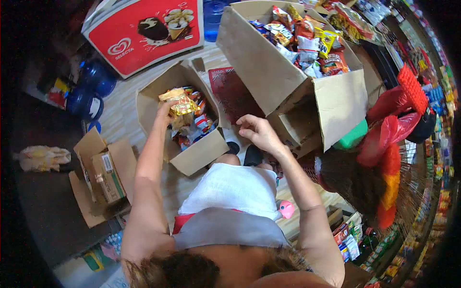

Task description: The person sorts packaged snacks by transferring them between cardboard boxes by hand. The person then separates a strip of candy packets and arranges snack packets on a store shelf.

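My left hand (165, 110) is closed on the edge of a shiny gold snack packet (180, 102), just above the open cardboard box (198, 156) on the floor. Colourful snack packets (200, 122) fill that box; the gold packet and my hand hide some of them. Off to the right of this box, my right hand (259, 134) hangs in the air with fingers loosely bent and apart, nothing in them. It is nearest to the side of a larger carton arrangement, where a big cardboard box (259, 53) holds a heap of snack packets (307, 45).
A red Selecta freezer (144, 36) stands at the back left, near blue water jugs (84, 103). At the left lies a smaller open box (89, 206). A broom (355, 182) and red bags (391, 129) crowd the right, before stocked shelves (439, 182).
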A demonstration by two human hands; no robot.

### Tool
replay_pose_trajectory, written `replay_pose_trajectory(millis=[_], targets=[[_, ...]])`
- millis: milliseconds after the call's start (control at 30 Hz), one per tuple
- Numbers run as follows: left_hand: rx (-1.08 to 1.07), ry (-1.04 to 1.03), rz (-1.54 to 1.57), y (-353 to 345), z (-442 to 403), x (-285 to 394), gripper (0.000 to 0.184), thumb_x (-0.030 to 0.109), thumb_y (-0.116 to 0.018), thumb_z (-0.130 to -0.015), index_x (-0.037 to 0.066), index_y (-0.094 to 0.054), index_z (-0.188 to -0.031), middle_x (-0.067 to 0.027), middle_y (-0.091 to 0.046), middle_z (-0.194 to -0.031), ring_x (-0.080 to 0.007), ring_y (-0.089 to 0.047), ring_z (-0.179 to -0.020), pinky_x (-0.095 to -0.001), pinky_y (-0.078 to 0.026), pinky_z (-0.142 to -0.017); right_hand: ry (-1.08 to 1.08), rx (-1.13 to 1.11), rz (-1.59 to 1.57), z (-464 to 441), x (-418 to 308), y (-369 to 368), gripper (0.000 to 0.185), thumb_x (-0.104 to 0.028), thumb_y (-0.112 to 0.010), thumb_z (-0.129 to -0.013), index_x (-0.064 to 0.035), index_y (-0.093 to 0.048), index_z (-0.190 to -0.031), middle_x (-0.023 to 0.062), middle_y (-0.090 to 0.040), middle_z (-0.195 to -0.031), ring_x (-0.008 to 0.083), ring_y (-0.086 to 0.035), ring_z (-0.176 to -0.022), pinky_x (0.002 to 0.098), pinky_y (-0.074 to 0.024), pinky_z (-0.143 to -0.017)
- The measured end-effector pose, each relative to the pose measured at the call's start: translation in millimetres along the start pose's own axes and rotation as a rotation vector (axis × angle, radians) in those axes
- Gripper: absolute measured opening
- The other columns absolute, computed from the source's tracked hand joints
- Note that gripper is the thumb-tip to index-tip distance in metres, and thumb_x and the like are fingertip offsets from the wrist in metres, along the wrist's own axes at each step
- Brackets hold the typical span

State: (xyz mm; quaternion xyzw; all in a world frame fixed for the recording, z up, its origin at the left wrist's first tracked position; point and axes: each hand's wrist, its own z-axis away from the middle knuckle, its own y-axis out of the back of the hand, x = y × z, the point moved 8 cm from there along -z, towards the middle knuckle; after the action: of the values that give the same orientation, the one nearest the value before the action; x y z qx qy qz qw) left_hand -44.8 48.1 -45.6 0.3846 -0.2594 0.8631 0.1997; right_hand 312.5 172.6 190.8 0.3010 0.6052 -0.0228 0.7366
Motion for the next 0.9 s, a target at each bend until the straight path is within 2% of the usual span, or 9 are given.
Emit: replay_pose_trajectory(millis=[67, 100, 267, 333, 433, 567, 667, 767, 900], targets=[[-0.029, -0.044, 0.013, 2.6, -16.0, 38.8, 0.077, 0.024, -0.077, -0.068, 0.007, -0.033, -0.128, -0.0145, -0.042, -0.131, -0.0328, -0.053, -0.108, -0.0584, -0.047, -0.072, 0.094, 0.024, -0.016, -5.8, -40.1, 20.8, 0.021, -0.004, -0.063, -0.079, 0.0001, -0.060, -0.099, 0.0072, -0.063, -0.089, 0.0123, -0.059, -0.084, 0.0276, -0.0482, -0.075], [0.056, 0.033, 0.044, -21.8, -12.6, -18.3, 0.081, 0.025, -0.078, -0.067, 0.005, -0.031, -0.129, -0.0157, -0.042, -0.131, -0.0330, -0.052, -0.109, -0.0577, -0.046, -0.074, 0.127, 0.088, 0.132, 16.1, -49.3, 65.3, 0.018, -0.004, -0.063, -0.079, 0.0004, -0.061, -0.096, 0.0067, -0.063, -0.087, 0.0110, -0.059, -0.084, 0.0276, -0.0482, -0.075], [0.482, -0.285, -0.146, -25.2, -10.8, 50.1, 0.104, 0.037, -0.077, -0.065, -0.005, -0.016, -0.139, -0.0224, -0.036, -0.135, -0.0340, -0.039, -0.123, -0.0445, -0.033, -0.099, 0.398, 0.522, 0.384, -59.0, -114.1, 188.0, 0.014, -0.007, -0.062, -0.076, -0.0004, -0.063, -0.089, 0.0130, -0.064, -0.072, 0.0193, -0.063, -0.067, 0.0316, -0.0484, -0.063], [0.460, -0.339, -0.332, -38.1, -14.4, 44.3, 0.100, 0.036, -0.072, -0.068, -0.004, -0.015, -0.140, -0.0220, -0.035, -0.136, -0.0325, -0.040, -0.123, -0.0363, -0.033, -0.100, 0.413, 0.565, 0.683, -116.2, -108.4, 227.7, 0.024, -0.013, -0.064, -0.077, -0.0008, -0.061, -0.098, 0.0089, -0.063, -0.074, 0.0143, -0.060, -0.067, 0.0276, -0.0476, -0.061], [0.281, -0.355, -0.372, -107.3, 40.0, 46.2, 0.092, 0.019, -0.074, -0.067, 0.002, -0.020, -0.140, -0.0199, -0.039, -0.134, -0.0284, -0.041, -0.120, -0.0389, -0.038, -0.095, 0.382, 0.287, 0.899, -220.2, -53.8, 251.4, 0.062, -0.037, -0.074, -0.069, -0.0045, -0.052, -0.118, 0.0163, -0.060, -0.105, 0.0254, -0.059, -0.096, 0.0360, -0.0469, -0.082], [0.229, -0.455, -0.684, -140.4, 43.4, 54.5, 0.074, 0.010, -0.071, -0.068, 0.001, -0.035, -0.131, -0.0158, -0.044, -0.129, -0.0266, -0.044, -0.117, -0.0337, -0.033, -0.099, -0.058, 0.057, 0.883, -280.5, 6.2, 248.8, 0.124, -0.064, -0.079, -0.044, -0.0172, -0.020, -0.143, 0.0335, -0.004, -0.143, 0.0461, -0.022, -0.131, 0.0452, -0.0308, -0.104], [0.161, -0.715, -0.782, -137.4, 22.2, 50.8, 0.059, 0.012, -0.070, -0.068, 0.004, -0.047, -0.121, -0.0153, -0.050, -0.113, -0.0270, -0.049, -0.107, -0.0336, -0.038, -0.094, -0.161, -0.126, 0.999, -306.4, 46.7, 235.8, 0.126, -0.061, -0.080, -0.046, -0.0206, -0.013, -0.145, 0.0343, 0.000, -0.143, 0.0476, -0.021, -0.131, 0.0433, -0.0252, -0.107], [0.121, -0.864, -0.982, -159.6, 59.0, 68.0, 0.045, 0.012, -0.068, -0.069, 0.003, -0.054, -0.110, -0.0160, -0.052, -0.112, -0.0302, -0.049, -0.107, -0.0361, -0.040, -0.093, -0.069, -0.087, 1.260, -321.3, 93.9, 236.8, 0.056, -0.027, -0.071, -0.067, -0.0035, -0.055, -0.116, 0.0272, -0.046, -0.122, 0.0400, -0.052, -0.109, 0.0444, -0.0451, -0.090], [0.014, -0.922, -1.032, -159.9, 74.5, 61.5, 0.038, 0.011, -0.067, -0.071, 0.001, -0.056, -0.106, -0.0156, -0.055, -0.109, -0.0304, -0.052, -0.104, -0.0357, -0.042, -0.090, 0.147, 0.195, 1.208, -298.3, 59.7, 271.6, 0.009, -0.003, -0.058, -0.063, -0.0016, -0.062, -0.071, 0.0173, -0.060, -0.082, 0.0337, -0.060, -0.077, 0.0403, -0.0488, -0.068]])
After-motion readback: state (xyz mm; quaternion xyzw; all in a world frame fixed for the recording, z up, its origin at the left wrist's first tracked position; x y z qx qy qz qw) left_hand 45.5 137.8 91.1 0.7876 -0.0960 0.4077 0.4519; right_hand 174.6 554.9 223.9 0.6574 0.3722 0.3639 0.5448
